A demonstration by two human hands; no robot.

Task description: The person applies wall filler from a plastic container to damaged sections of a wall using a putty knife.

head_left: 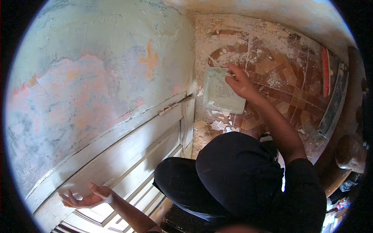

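My right hand (pixel 237 80) is closed over the far right part of a shallow, pale green tray (pixel 224 110) on the floor. The tray holds a smeared, whitish-green paste (pixel 223 87). By the fingertips, a thin pale strip (pixel 213 61) slants up to the left; whether the hand grips it or something else I cannot make out. At lower left, my left hand (pixel 86 197) is empty, palm up with fingers apart and slightly curled, beside the white panelled door (pixel 128 155). Pale dust or paste marks its wrist.
The patchy green and pink wall (pixel 85 85) rises on the left. Broken plaster flakes (pixel 218 125) and dust lie on the brown patterned floor tiles (pixel 287 91). A red-edged long object (pixel 325 72) and a dark strip (pixel 335 101) stand at right, near brown wooden furniture (pixel 351 151).
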